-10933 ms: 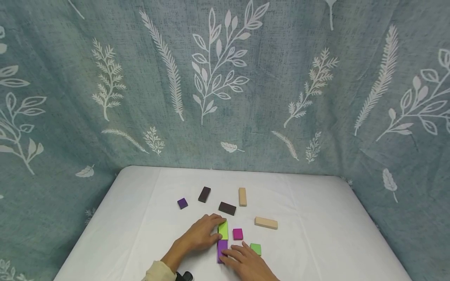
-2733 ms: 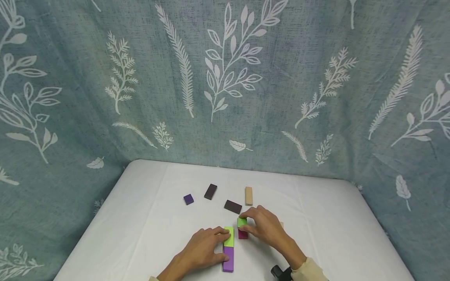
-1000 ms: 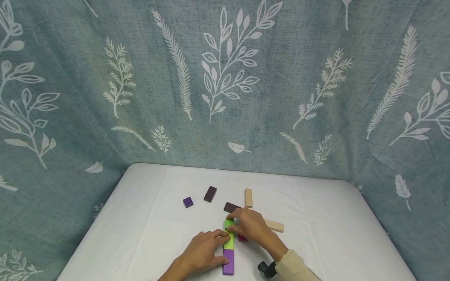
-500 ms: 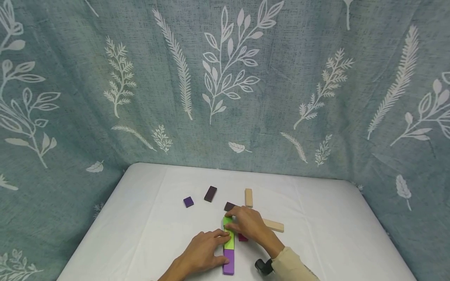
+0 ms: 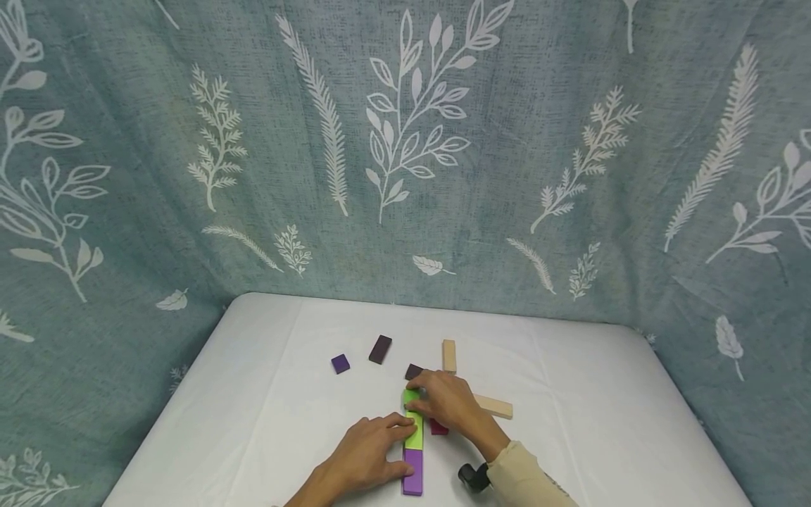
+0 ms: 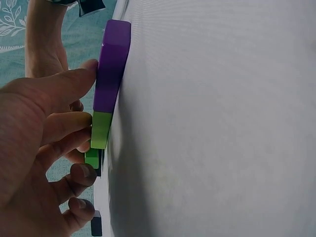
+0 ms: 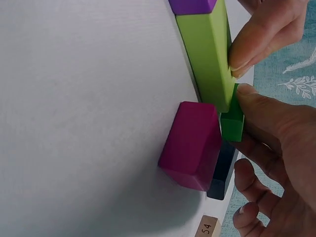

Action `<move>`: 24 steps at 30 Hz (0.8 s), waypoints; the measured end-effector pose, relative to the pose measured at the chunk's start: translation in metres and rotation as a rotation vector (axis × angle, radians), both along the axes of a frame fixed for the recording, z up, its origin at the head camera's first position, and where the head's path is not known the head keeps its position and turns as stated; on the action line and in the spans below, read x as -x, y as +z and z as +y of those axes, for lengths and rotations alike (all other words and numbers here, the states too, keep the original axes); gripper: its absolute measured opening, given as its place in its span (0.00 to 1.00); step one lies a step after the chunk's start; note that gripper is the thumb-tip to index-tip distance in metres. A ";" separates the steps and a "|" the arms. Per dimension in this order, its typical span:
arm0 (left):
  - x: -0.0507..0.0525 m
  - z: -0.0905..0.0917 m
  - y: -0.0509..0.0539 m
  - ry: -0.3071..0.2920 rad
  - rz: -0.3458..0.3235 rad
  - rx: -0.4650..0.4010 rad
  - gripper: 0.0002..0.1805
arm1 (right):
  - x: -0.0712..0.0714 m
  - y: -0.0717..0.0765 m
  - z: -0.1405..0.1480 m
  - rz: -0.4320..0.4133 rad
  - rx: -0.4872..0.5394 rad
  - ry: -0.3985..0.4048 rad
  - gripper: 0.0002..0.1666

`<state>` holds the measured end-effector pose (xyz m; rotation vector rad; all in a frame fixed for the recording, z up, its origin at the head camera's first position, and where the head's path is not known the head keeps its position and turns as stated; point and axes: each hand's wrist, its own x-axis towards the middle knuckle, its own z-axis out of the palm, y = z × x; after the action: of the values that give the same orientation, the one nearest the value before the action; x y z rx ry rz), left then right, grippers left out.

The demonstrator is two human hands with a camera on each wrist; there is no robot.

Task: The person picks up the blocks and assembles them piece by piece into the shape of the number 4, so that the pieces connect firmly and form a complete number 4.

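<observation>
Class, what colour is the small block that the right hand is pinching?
The small block is green; the right wrist view shows it best.

Left hand (image 5: 372,452): thumb spread apart from the fingers
Right hand (image 5: 448,403): thumb and forefinger pinch, other fingers loosely curled
Right forearm (image 5: 489,435): slants inward

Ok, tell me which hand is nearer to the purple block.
Left. The left hand has its thumb against the purple block; the right hand is farther off, pinching the green block beyond the lime block.
</observation>
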<state>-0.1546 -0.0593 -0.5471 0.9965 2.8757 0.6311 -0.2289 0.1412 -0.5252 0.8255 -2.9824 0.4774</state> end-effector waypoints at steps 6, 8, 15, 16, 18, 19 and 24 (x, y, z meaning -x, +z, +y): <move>0.000 0.000 0.001 -0.001 0.003 0.001 0.35 | 0.001 -0.002 0.001 -0.009 0.004 -0.001 0.19; 0.000 0.001 0.001 -0.002 0.002 -0.001 0.35 | 0.001 -0.002 0.002 -0.015 0.000 -0.004 0.19; -0.001 0.001 0.001 0.000 0.006 -0.002 0.35 | -0.001 0.000 0.003 -0.033 -0.007 -0.016 0.20; 0.000 0.001 0.001 -0.001 0.005 -0.002 0.35 | -0.001 0.000 0.003 -0.037 -0.007 -0.016 0.20; 0.000 0.001 0.001 0.001 0.002 0.000 0.35 | -0.002 0.000 0.004 -0.045 -0.004 -0.014 0.20; 0.000 0.001 0.001 0.002 -0.002 0.000 0.35 | -0.002 0.000 0.004 -0.048 -0.004 -0.014 0.20; -0.001 0.001 0.002 0.007 -0.013 -0.004 0.35 | -0.002 -0.001 0.005 -0.057 0.001 -0.019 0.20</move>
<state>-0.1535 -0.0586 -0.5456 0.9800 2.8688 0.6411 -0.2268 0.1460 -0.5264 0.7965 -3.0385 0.5098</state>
